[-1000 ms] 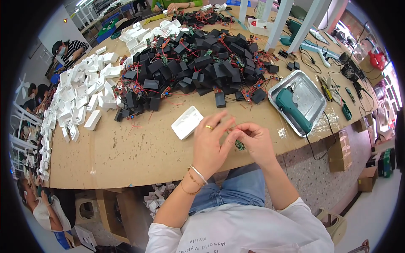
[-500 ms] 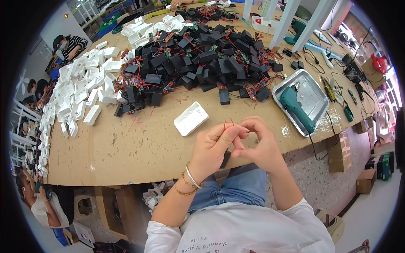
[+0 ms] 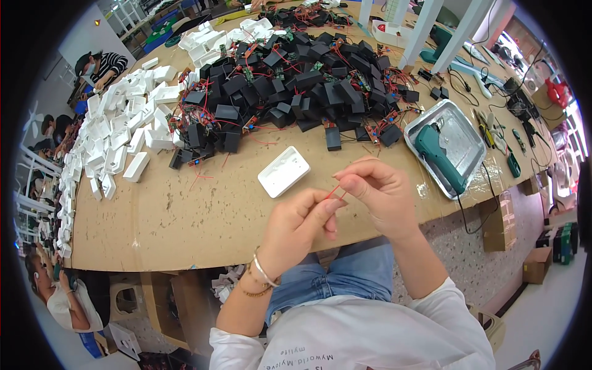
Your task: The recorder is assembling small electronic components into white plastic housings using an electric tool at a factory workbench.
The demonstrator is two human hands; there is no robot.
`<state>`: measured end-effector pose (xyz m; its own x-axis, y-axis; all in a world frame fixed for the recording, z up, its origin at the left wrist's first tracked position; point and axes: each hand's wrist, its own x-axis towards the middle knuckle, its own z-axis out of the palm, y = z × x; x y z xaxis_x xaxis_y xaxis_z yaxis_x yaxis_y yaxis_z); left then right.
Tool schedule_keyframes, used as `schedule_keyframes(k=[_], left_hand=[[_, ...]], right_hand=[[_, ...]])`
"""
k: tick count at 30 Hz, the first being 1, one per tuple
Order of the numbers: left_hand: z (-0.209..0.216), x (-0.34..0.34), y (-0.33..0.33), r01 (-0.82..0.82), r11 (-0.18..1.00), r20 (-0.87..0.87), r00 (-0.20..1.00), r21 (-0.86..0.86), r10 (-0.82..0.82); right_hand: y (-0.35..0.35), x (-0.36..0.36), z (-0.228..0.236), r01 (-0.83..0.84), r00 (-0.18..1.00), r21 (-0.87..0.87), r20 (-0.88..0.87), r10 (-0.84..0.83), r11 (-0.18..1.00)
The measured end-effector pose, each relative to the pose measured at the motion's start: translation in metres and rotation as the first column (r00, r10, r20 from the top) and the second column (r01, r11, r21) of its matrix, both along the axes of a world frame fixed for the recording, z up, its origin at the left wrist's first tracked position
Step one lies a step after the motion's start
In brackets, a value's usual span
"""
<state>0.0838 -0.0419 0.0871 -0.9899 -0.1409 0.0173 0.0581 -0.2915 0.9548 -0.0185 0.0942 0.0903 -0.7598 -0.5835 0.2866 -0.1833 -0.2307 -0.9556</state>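
Note:
Thin red wires [image 3: 333,192] stretch between my hands, above the near edge of the cardboard-covered table. My left hand [image 3: 295,225] pinches them between thumb and forefinger, its other fingers curled. With thumb and fingertips together, my right hand [image 3: 387,196] grips the wires' upper end. Whatever the wires attach to is hidden behind my left hand. Just beyond my hands, a white plastic case [image 3: 283,172] lies with its hollow side up. Farther off rises a big heap of black plastic boxes [image 3: 302,80] tangled with red wires and small circuit boards.
White plastic cases [image 3: 117,126] are piled on the left. To the right, a metal tray [image 3: 472,132] holds a green corded tool [image 3: 439,159]; pliers [image 3: 488,131] lie beyond it. White posts [image 3: 422,31] stand at the far right. Other people sit at the left.
My hands have drawn slightly apart, the left shifting left and the right moving right. The red wires now run taut between them. A dark piece seen below my hands no longer shows.

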Motion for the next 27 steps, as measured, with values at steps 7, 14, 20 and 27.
schedule_keyframes(k=[7,14,20,27], left_hand=[[0.006,0.01,-0.058,-0.257,0.657,0.089,0.891,-0.709,0.444],[-0.052,-0.023,-0.041,-0.415,0.268,-0.329,0.891,-0.869,0.312],[-0.074,-0.048,-0.006,-0.297,0.662,-0.161,0.952,-0.688,0.261],[-0.089,-0.054,0.01,-0.398,0.538,-0.253,0.911,-0.743,0.325]], right_hand=[[-0.052,-0.03,-0.034,0.305,0.949,0.397,-0.202,-0.241,0.866],[-0.024,-0.032,-0.069,0.26,0.964,0.629,-0.209,-0.162,0.733],[0.003,-0.023,-0.08,0.485,0.86,0.47,-0.41,-0.304,0.737],[0.039,-0.026,-0.064,0.181,0.974,0.443,-0.202,-0.099,0.878]])
